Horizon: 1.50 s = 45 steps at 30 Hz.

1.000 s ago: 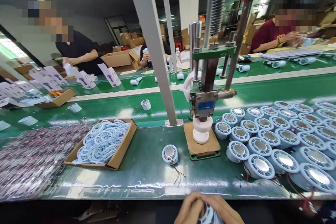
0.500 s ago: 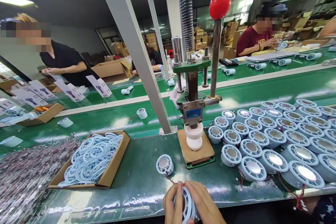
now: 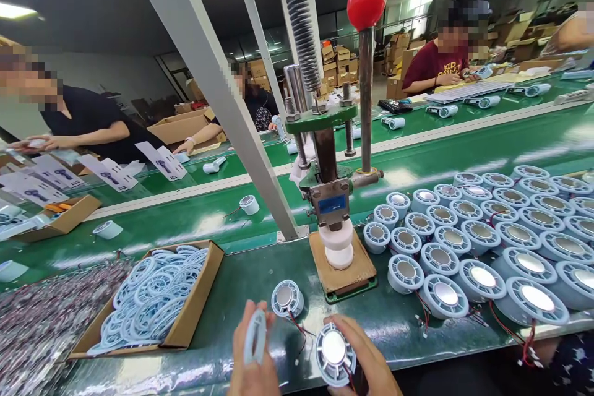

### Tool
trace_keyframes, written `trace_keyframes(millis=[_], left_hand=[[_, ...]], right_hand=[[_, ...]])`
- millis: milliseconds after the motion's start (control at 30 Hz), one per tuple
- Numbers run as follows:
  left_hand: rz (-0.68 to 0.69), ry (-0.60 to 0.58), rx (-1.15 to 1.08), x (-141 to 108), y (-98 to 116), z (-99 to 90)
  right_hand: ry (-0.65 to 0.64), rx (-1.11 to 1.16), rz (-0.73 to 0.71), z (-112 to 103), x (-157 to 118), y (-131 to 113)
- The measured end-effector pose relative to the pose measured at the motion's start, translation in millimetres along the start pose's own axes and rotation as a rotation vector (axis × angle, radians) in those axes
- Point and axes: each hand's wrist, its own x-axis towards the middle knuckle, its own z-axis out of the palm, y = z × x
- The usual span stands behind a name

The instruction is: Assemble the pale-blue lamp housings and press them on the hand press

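Note:
My left hand (image 3: 253, 359) holds a light blue ring (image 3: 255, 337) on edge between its fingers. In my right hand (image 3: 366, 359) is a round blue housing (image 3: 333, 352) with a silver disc at its centre, face up and tilted. Just beyond my hands, a similar housing (image 3: 287, 298) with red and black wires rests on the green bench (image 3: 232, 284). A hand press (image 3: 331, 198) with a red knob (image 3: 367, 1) stands behind it, its white pusher (image 3: 338, 244) over a brown pad (image 3: 318, 260).
A cardboard box (image 3: 199, 297) of blue rings lies left, beside a heap of wired parts (image 3: 60, 315). Many housings (image 3: 444, 296) fill the right side. A slanted grey post (image 3: 218, 93) rises behind the bench. Several people work across the conveyor.
My hands have moved apart. The ring is now in my left hand, away from the housing in my right. The camera view has shifted slightly.

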Motion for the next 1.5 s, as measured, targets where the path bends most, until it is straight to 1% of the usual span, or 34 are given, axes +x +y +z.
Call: trace_keyframes(millis=[67, 100, 133, 167, 233, 267, 300, 333, 367, 433, 467, 500, 567, 600, 633, 667, 700, 733, 800, 867, 900, 1000, 1100, 1167, 1267, 1333, 1400, 1500], left_hand=[[0.116, -0.017, 0.351, 35, -15, -17.4], [0.157, -0.047, 0.537, 53, -25, -26.7], [0.166, -0.114, 0.665, 71, -38, -35.5], [0.167, -0.186, 0.748, 87, -50, -43.3], [0.164, -0.328, 0.817, 111, -69, -54.9], [0.167, -0.370, 0.823, 117, -74, -58.5], [0.172, -0.378, 0.821, 120, -74, -60.6], [0.174, -0.347, 0.812, 118, -69, -61.1], [0.176, -0.279, 0.795, 112, -61, -59.8], [0.189, -0.137, 0.709, 85, -40, -51.2], [0.204, -0.101, 0.641, 65, -29, -43.4], [0.226, -0.149, 0.553, 43, -20, -33.1], [0.278, -0.363, 0.381, -1, -10, -6.2], [0.271, -0.443, 0.313, -21, -9, 9.1], [0.236, -0.498, 0.264, -36, -10, 24.5], [0.187, -0.525, 0.239, -47, -12, 38.7], [0.131, -0.541, 0.223, -52, -15, 50.8], [0.071, -0.558, 0.212, -53, -16, 59.9], [-0.040, -0.617, 0.188, -45, -16, 68.6], [-0.121, -0.712, 0.158, -32, -12, 66.7], [-0.140, -0.757, 0.147, -26, -9, 63.6], [-0.131, -0.866, 0.125, -14, -3, 54.7], [-0.103, -0.934, 0.112, -9, -2, 52.2], [-0.082, -0.954, 0.105, -9, -3, 52.8], [-0.042, -0.954, 0.097, -10, -3, 54.0], [-0.034, -0.945, 0.104, -12, -4, 54.9], [-0.035, -0.933, 0.109, -14, -5, 55.9], [-0.014, -0.901, 0.085, -16, -8, 57.4]], right_hand=[[0.027, -0.013, 0.016, -6, 4, 6], [0.039, -0.032, 0.024, -10, 7, 8], [0.049, -0.058, 0.034, -14, 12, 10], [0.059, -0.094, 0.044, -18, 16, 10], [0.062, -0.181, 0.067, -26, 25, 8], [0.040, -0.221, 0.070, -30, 28, 7], [0.009, -0.253, 0.073, -33, 30, 5], [-0.034, -0.275, 0.079, -36, 31, 3], [-0.086, -0.286, 0.096, -39, 31, 1], [-0.195, -0.288, 0.151, -50, 29, -3], [-0.244, -0.282, 0.172, -57, 28, -5], [-0.284, -0.274, 0.178, -66, 27, -7], [-0.322, -0.256, 0.142, -85, 30, -11], [-0.326, -0.247, 0.112, -95, 33, -14], [-0.333, -0.240, 0.080, -103, 39, -17], [-0.354, -0.233, 0.042, -110, 45, -20], [-0.388, -0.226, 0.005, -116, 52, -23], [-0.431, -0.219, -0.033, -120, 59, -27], [-0.504, -0.214, -0.094, -123, 71, -33], [-0.538, -0.226, -0.126, -121, 79, -36], [-0.546, -0.241, -0.132, -119, 80, -35], [-0.555, -0.278, -0.146, -112, 81, -31], [-0.535, -0.261, -0.141, -109, 80, -27], [-0.535, -0.227, -0.107, -109, 79, -28], [-0.534, -0.201, -0.050, -109, 76, -31], [-0.511, -0.234, -0.062, -107, 74, -31], [-0.481, -0.319, -0.135, -104, 72, -30], [-0.420, -0.498, -0.323, -97, 71, -26]])
